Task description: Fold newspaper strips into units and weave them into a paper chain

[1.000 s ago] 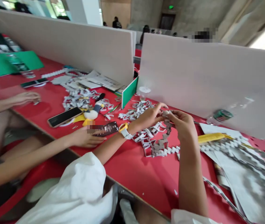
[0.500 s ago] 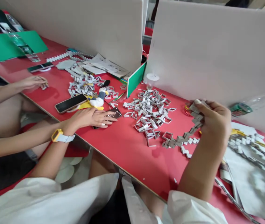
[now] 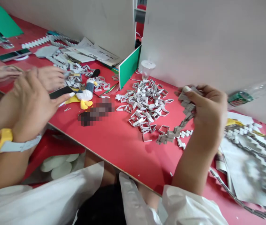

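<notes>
My right hand (image 3: pixel 206 107) is closed in a pinch on one end of a grey paper chain (image 3: pixel 189 109), made of folded, zigzag links. The chain hangs down to the red table, its lower end beside a heap of loose folded paper links (image 3: pixel 147 103). At the left, my left hand (image 3: pixel 31 101), with a yellow watch on its wrist, is somewhat blurred. Its thumb is stretched away from the fingers, and nothing shows in it. It overlaps a co-worker's arm and hand (image 3: pixel 52 76). A dark phone (image 3: pixel 95 114), its screen pixelated, lies on the table between my hands.
A knitted bird toy (image 3: pixel 87 90) stands near another phone (image 3: pixel 61 92). Behind are a green divider (image 3: pixel 129 67) and a lidded plastic cup (image 3: pixel 147 69). More paper chains (image 3: pixel 247 150) lie at the right, near a bottle (image 3: pixel 240 98). Newspapers (image 3: pixel 95 53) lie at the back.
My left hand has come off the dark phone and moved left, over the co-worker's arm. My right hand still pinches the chain. The view has shifted slightly.
</notes>
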`<action>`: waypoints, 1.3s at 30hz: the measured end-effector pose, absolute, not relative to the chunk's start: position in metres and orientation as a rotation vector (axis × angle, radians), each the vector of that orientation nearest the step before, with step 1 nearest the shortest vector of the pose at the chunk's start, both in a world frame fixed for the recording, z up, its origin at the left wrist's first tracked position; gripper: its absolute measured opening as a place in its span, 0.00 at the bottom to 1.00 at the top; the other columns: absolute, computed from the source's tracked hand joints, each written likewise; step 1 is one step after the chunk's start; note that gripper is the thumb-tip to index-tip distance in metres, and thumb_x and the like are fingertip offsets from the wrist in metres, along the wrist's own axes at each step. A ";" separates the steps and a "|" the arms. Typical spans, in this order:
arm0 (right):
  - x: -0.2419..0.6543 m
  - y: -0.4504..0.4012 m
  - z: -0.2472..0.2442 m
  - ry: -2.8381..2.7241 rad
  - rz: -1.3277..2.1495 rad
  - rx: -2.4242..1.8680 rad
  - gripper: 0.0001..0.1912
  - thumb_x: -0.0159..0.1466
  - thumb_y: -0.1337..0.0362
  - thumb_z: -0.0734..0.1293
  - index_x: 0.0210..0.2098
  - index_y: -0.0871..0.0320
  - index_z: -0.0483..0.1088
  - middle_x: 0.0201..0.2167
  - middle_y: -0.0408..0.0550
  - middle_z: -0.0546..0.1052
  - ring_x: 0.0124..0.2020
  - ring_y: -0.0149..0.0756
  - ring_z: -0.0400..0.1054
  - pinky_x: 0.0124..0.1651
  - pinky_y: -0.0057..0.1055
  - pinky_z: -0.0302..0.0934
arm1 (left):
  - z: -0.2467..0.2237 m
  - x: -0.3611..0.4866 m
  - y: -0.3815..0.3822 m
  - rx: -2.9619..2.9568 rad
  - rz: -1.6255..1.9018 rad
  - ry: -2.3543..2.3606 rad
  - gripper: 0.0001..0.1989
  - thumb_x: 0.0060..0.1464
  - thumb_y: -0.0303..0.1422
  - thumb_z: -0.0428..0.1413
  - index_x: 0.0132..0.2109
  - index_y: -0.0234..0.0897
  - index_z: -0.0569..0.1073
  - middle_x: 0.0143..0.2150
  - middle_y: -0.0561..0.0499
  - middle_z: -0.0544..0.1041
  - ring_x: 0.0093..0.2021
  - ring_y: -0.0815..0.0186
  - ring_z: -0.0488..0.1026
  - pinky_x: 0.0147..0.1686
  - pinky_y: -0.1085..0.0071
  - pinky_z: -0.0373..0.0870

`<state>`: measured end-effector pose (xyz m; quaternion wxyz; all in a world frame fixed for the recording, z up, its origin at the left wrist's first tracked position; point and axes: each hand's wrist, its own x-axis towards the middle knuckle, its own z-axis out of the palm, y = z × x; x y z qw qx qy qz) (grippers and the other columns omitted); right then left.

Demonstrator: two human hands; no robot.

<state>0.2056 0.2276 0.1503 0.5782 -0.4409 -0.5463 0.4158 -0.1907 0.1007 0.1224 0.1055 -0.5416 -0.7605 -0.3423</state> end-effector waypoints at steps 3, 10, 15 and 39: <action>0.189 0.223 0.151 -1.309 1.102 -0.998 0.08 0.51 0.64 0.75 0.28 0.58 0.73 0.25 0.44 0.79 0.27 0.32 0.75 0.32 0.31 0.70 | 0.115 -0.123 0.114 -1.868 -1.061 -1.998 0.40 0.49 0.55 0.59 0.64 0.46 0.57 0.65 0.49 0.64 0.64 0.46 0.61 0.63 0.44 0.58; 0.182 0.206 0.161 -1.218 1.152 -0.839 0.08 0.55 0.63 0.72 0.31 0.56 0.70 0.29 0.44 0.79 0.32 0.33 0.76 0.38 0.32 0.71 | 0.142 0.049 0.188 -2.551 -1.954 -1.372 0.20 0.63 0.37 0.52 0.60 0.38 0.64 0.53 0.44 0.73 0.49 0.65 0.74 0.46 0.70 0.74; 0.204 0.207 0.171 -0.988 1.081 -0.865 0.07 0.55 0.64 0.71 0.33 0.55 0.70 0.32 0.44 0.79 0.35 0.33 0.76 0.41 0.32 0.71 | 0.165 0.085 0.211 -2.431 -1.915 -1.133 0.11 0.62 0.32 0.53 0.50 0.39 0.75 0.49 0.46 0.73 0.49 0.65 0.72 0.50 0.67 0.71; 0.178 0.210 0.159 -1.153 0.909 -0.755 0.15 0.68 0.64 0.57 0.54 0.53 0.58 0.54 0.53 0.74 0.58 0.36 0.68 0.63 0.41 0.61 | 0.165 0.053 0.246 -2.650 -2.134 -1.392 0.15 0.55 0.30 0.56 0.49 0.36 0.78 0.46 0.45 0.80 0.40 0.66 0.77 0.39 0.72 0.76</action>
